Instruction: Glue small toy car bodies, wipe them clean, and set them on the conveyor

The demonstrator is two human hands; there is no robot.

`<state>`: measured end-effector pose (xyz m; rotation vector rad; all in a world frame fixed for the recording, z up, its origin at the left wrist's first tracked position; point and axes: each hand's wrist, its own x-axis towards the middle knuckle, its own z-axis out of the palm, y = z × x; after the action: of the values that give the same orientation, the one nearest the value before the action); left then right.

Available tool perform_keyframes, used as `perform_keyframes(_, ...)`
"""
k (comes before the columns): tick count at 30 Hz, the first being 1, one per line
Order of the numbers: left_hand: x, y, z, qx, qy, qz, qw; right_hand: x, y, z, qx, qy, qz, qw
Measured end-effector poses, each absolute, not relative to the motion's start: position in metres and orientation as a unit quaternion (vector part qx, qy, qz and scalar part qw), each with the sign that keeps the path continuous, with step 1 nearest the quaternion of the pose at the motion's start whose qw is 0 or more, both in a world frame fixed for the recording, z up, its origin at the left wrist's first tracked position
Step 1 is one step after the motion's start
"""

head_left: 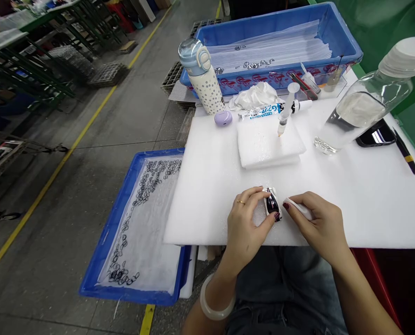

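Note:
My left hand (248, 221) rests on the white foam sheet (350, 200) near its front edge, its fingers pinched around a small dark glossy part with a white rim (273, 204). My right hand (317, 223) sits just to the right of the part, its fingers closed on a small white wipe or pad (300, 208) that points at the part. A ring is on the left hand and a pale bangle on the left wrist.
A folded foam pad (268, 144) with a syringe (286, 114) standing on it lies further back. Behind are a glue tube (263, 110), a spotted bottle (204, 77), a clear bottle (364, 102), a phone (377, 135), and a blue crate (343, 37). A blue tray of small dark rings (99, 274) stands at the left.

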<state>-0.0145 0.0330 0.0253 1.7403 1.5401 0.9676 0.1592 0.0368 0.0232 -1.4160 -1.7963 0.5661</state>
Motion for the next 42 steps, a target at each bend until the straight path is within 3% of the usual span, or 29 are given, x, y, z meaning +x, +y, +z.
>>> perform_keyframes(21,-0.021,0.034,0.025,0.653,0.579,0.358,0.332,0.158,0.039,0.026,-0.57,-0.714,0.258,0.313)
perform_keyframes(27,-0.029,0.049,0.03,0.751,0.488,0.276,0.349,0.161,0.038,0.027,-0.561,-0.711,0.275,0.323)
perform_keyframes(32,-0.026,0.045,0.024,0.719,0.544,0.321,0.29,0.167,0.036,0.03,-0.549,-0.715,0.317,0.294)
perform_keyframes(42,-0.039,0.04,0.025,0.698,0.525,0.34,0.348,0.159,0.041,0.031,-0.581,-0.703,0.3,0.279)
